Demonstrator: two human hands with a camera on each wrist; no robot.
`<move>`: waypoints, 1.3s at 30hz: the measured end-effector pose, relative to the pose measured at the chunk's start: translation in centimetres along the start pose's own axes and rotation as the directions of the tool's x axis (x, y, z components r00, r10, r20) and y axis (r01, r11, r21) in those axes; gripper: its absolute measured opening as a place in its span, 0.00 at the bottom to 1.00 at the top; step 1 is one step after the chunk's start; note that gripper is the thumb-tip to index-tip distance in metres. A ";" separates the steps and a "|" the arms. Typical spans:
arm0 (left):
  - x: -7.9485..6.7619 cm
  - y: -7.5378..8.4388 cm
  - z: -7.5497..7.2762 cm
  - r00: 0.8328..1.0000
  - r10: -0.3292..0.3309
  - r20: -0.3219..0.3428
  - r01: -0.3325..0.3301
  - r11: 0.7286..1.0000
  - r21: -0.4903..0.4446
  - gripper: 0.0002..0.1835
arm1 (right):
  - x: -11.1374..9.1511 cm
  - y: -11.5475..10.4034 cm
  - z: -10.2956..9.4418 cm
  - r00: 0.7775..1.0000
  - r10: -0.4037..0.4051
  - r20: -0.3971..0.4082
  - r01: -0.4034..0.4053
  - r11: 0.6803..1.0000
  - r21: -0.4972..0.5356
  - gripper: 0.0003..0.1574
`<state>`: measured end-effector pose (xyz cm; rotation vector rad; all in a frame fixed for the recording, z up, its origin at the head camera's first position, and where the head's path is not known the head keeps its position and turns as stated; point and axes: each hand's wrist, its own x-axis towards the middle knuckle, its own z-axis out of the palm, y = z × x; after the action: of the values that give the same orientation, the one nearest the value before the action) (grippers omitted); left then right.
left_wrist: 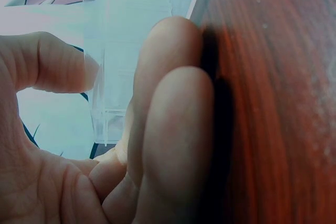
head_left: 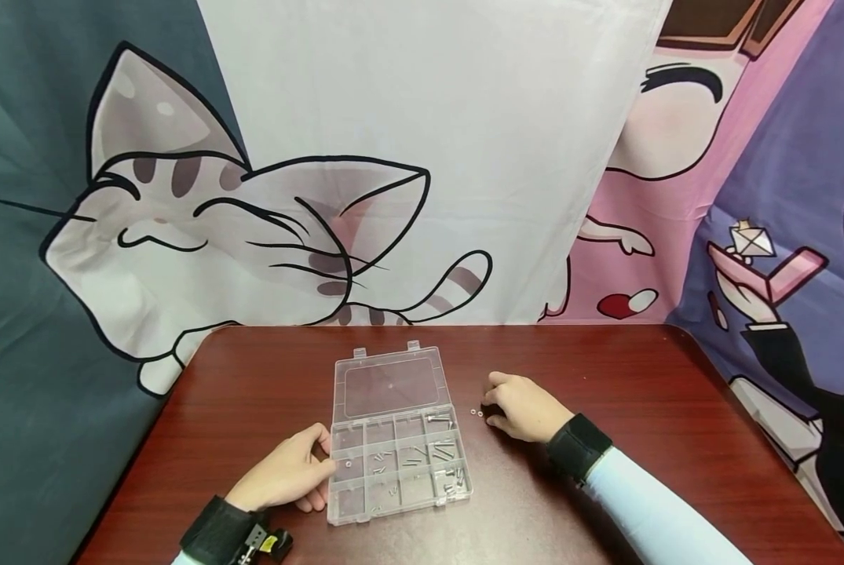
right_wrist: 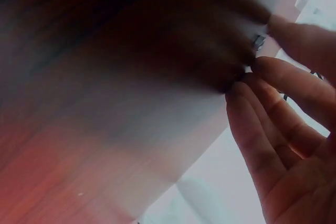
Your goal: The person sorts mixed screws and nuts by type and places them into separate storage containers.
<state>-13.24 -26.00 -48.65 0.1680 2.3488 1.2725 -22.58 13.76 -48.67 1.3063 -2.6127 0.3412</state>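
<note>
A clear plastic compartment box [head_left: 352,514] lies on the table with its lid [head_left: 393,384] folded back. Several small screws [head_left: 443,451] are in its compartments, mostly on the right side. My left hand [head_left: 283,471] holds the box's left edge, the thumb at the rim and the other fingers low along the side. To the right of the box, my right hand [head_left: 527,408] has its fingertips down at the tabletop. Two tiny ring-shaped pieces [head_left: 473,411] lie just left of those fingertips. Between thumb and index finger, held apart, a small dark piece [right_wrist: 257,42] shows on the table.
The reddish-brown wooden table [head_left: 662,455] extends on both sides of the box. Behind it hangs a cloth [head_left: 464,118] with a cartoon cat and figures. Black straps [head_left: 580,447] circle both wrists.
</note>
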 end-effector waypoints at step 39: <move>0.0 -0.1 -0.1 1.000 0.005 0.014 -0.005 1.000 0.003 0.14 | 10.0 -8.9 -2.5 0.998 -0.037 0.055 0.031 0.994 0.105 0.14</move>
<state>-13.28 -26.10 -48.65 0.1830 2.3405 1.2660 -21.10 1.70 -42.46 1.4118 -2.6483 0.4473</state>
